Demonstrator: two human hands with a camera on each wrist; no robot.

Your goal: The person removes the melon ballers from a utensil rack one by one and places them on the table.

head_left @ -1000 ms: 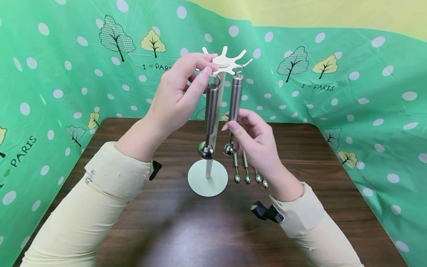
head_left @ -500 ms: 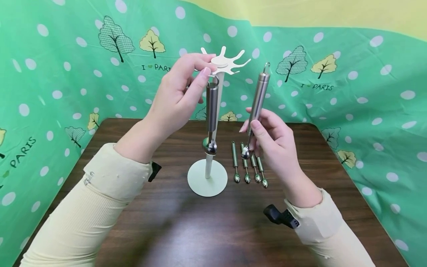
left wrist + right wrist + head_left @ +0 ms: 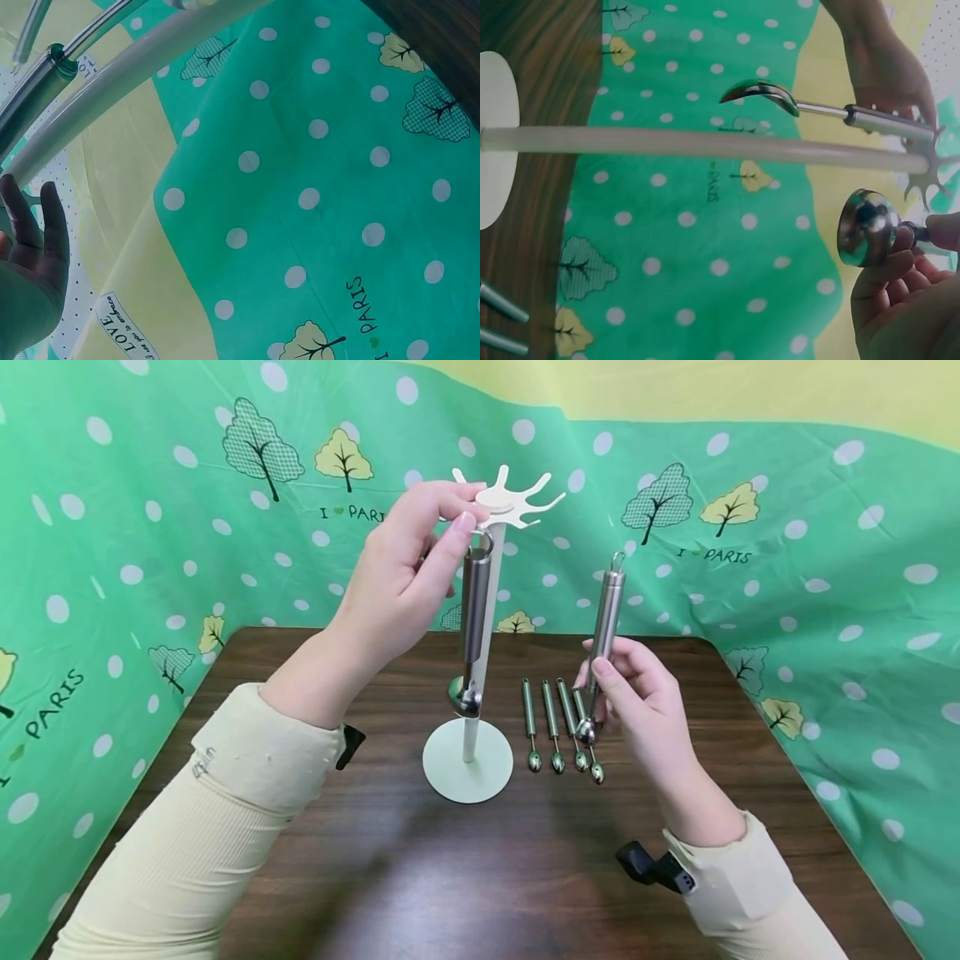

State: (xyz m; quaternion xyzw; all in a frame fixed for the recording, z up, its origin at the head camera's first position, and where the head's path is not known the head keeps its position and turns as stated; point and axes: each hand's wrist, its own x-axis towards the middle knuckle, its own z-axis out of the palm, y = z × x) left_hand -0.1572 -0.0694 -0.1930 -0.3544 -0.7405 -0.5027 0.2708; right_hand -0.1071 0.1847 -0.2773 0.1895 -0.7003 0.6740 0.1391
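Observation:
In the head view my left hand is at the top of a white rack with radiating prongs, its thumb and fingers pinching the edge. Just below the thumb, a steel melon baller hangs by its ring beside the pole. Which prong bears it is hidden. My right hand grips a second melon baller low on its handle, ring up and bowl down, clear of the rack. The right wrist view shows its round bowl close up.
Several more melon ballers lie side by side on the brown wooden table, right of the rack's round white base. A green dotted cloth hangs behind and around the table.
My right hand has drawn its melon baller off the rack, then right and down. The left hand keeps its place, while the hanging melon baller swings slightly.

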